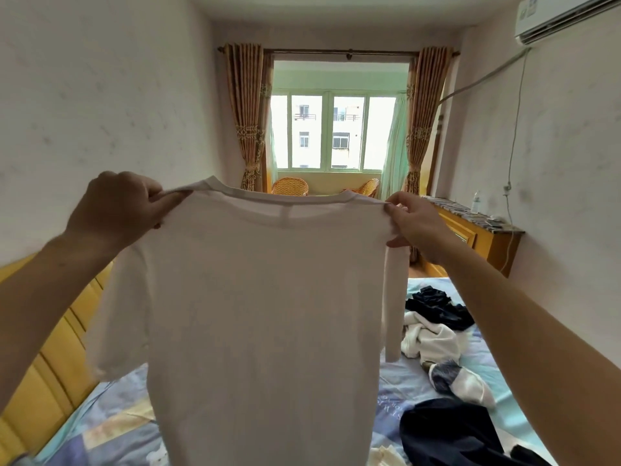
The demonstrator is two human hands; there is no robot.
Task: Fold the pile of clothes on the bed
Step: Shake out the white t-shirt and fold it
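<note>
A white T-shirt (265,314) hangs spread out in the air above the bed, filling the middle of the view. My left hand (117,206) grips its left shoulder seam in a fist. My right hand (415,223) pinches the right shoulder seam between thumb and fingers. Both short sleeves hang down at the sides. On the bed to the right lies a loose pile of clothes (437,327): dark, white and blue-white pieces. A dark garment (450,435) lies nearer to me. The shirt hides the middle of the bed.
The bed (497,361) has a patterned light-blue sheet. A yellow wooden headboard (50,358) runs along the left. A yellow cabinet (477,237) with a bottle on it stands by the right wall. Wicker chairs (290,186) sit under the window.
</note>
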